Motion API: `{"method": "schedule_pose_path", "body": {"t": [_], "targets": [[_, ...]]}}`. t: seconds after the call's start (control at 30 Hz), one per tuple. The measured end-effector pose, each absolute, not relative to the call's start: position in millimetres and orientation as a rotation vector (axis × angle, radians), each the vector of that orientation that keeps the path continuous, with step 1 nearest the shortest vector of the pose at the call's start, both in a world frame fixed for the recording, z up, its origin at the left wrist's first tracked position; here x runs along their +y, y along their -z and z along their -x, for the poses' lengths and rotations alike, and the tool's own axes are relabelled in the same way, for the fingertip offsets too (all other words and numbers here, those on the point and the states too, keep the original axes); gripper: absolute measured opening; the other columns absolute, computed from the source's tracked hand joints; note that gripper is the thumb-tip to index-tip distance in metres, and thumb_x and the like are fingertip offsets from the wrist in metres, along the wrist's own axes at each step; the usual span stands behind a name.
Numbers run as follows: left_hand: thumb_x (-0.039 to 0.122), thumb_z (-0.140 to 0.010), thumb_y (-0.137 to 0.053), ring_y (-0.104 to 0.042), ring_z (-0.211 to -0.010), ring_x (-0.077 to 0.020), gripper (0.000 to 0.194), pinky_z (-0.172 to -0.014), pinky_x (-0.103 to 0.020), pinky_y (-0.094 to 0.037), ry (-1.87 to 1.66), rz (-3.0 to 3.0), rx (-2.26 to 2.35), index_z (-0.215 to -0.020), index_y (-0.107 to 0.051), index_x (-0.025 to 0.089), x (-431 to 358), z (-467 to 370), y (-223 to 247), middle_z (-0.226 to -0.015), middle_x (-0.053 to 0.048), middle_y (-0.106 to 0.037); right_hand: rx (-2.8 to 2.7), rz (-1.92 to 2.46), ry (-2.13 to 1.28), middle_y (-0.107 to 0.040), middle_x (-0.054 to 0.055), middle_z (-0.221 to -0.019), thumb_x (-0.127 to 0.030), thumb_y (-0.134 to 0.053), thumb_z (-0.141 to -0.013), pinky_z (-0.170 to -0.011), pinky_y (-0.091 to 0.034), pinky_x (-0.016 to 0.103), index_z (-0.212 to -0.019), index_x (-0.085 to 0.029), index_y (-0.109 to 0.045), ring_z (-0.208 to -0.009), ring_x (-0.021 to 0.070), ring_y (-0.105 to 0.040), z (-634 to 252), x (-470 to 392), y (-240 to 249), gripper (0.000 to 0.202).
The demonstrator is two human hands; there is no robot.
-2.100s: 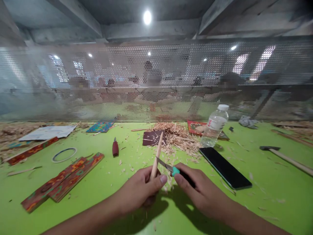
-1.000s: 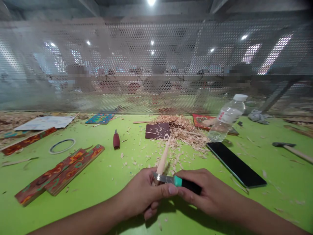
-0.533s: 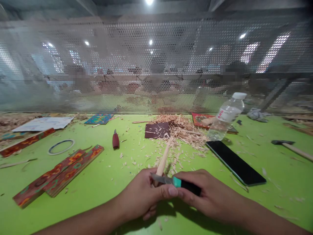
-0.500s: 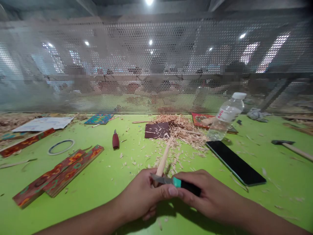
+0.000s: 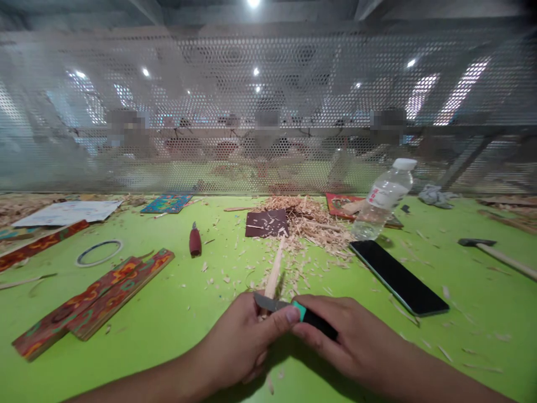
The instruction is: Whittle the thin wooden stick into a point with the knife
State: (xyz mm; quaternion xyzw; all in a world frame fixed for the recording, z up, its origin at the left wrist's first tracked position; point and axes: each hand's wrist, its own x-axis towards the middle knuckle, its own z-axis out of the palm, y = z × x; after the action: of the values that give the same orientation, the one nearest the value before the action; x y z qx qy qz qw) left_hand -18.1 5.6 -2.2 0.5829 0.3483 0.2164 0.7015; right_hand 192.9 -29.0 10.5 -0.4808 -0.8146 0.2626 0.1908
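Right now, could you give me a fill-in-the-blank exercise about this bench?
1. The left hand grips the pale stick, while the right hand holds the knife by its ____.
2. The bottle has a ____ cap.
3. The phone has a ____ screen.
4. The tabletop is bright ____.

Missing words: handle; white; black; green.

Knife (image 5: 318,323) shifted down wooden stick (image 5: 274,273), from mid-length to left hand (image 5: 245,338). Right hand (image 5: 342,333) now closer to left.
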Motion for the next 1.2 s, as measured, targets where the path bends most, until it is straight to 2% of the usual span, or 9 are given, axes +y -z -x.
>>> {"method": "schedule_pose_path", "body": {"t": [0.23, 0.47, 0.57, 0.63, 0.73, 0.93, 1.2], "targets": [[0.070, -0.085, -0.070, -0.027, -0.027, -0.0058, 0.056, -0.027, -0.016, -0.022, -0.475, -1.271, 0.776, -0.063, -0.048, 0.023, 5.6, 18.5, 4.0, -0.034, 0.012, -0.034, -2.263, 1.323, -0.687, -0.077, 0.007, -0.094, -0.041, -0.049, -0.108, -0.073, -0.049, 0.033, -0.104, -0.020, -0.067, -0.081, 0.0240, -0.070, -192.3, -30.6, -7.5, 0.028], [0.067, -0.084, -0.075, -0.033, -0.028, -0.0055, 0.054, -0.029, -0.013, -0.028, -0.462, -1.203, 0.773, -0.066, -0.053, 0.021, 7.0, 20.0, 3.9, -0.035, 0.011, -0.037, -2.298, 1.349, -0.483, -0.078, 0.010, -0.099, -0.045, -0.051, -0.109, -0.075, -0.052, 0.038, -0.108, -0.020, -0.067, -0.085, 0.0288, -0.073, -194.0, -32.1, 1.9, 0.030], [0.069, -0.081, -0.076, -0.032, -0.027, -0.0053, 0.053, -0.028, -0.013, -0.028, -0.457, -1.165, 0.780, -0.073, -0.056, 0.021, 7.7, 19.3, 2.4, -0.035, 0.012, -0.038, -2.300, 1.325, -0.319, -0.077, 0.011, -0.097, -0.049, -0.046, -0.110, -0.071, -0.051, 0.038, -0.106, -0.020, -0.066, -0.082, 0.0291, -0.072, -195.5, -32.9, 5.6, 0.036], [0.070, -0.080, -0.077, -0.030, -0.027, -0.0053, 0.053, -0.028, -0.013, -0.029, -0.468, -1.130, 0.776, -0.084, -0.058, 0.021, 8.4, 18.6, 1.8, -0.035, 0.014, -0.038, -2.262, 1.333, -0.282, -0.076, 0.009, -0.092, -0.051, -0.044, -0.110, -0.067, -0.049, 0.035, -0.103, -0.022, -0.065, -0.077, 0.0270, -0.071, -195.8, -32.6, 4.3, 0.037], [0.070, -0.080, -0.078, -0.031, -0.028, -0.0049, 0.056, -0.028, -0.012, -0.031, -0.497, -1.107, 0.764, -0.097, -0.057, 0.021, 8.9, 18.3, 2.8, -0.038, 0.015, -0.041, -2.170, 1.393, -0.376, -0.073, 0.005, -0.084, -0.049, -0.046, -0.110, -0.063, -0.045, 0.031, -0.097, -0.024, -0.063, -0.071, 0.0223, -0.066, -196.2, -31.4, -3.7, 0.033], [0.060, -0.078, -0.085, -0.037, -0.026, -0.0059, 0.054, -0.027, -0.012, -0.033, -0.526, -1.109, 0.742, -0.097, -0.055, 0.020, 8.1, 19.8, 4.9, -0.038, 0.013, -0.047, -2.226, 1.408, -0.628, -0.065, 0.002, -0.074, -0.050, -0.040, -0.110, -0.059, -0.037, 0.029, -0.088, -0.023, -0.058, -0.064, 0.0186, -0.057, -200.1, -28.1, -20.8, 0.039], [0.061, -0.075, -0.087, -0.041, -0.026, -0.0063, 0.050, -0.026, -0.012, -0.031, -0.463, -1.126, 0.717, -0.076, -0.061, 0.018, 10.1, 22.3, 6.3, -0.035, 0.009, -0.047, -2.366, 1.339, -0.738, -0.063, 0.001, -0.074, -0.055, -0.039, -0.109, -0.059, -0.035, 0.028, -0.087, -0.022, -0.060, -0.064, 0.0178, -0.055, -200.1, -27.2, -21.9, 0.044]]}}
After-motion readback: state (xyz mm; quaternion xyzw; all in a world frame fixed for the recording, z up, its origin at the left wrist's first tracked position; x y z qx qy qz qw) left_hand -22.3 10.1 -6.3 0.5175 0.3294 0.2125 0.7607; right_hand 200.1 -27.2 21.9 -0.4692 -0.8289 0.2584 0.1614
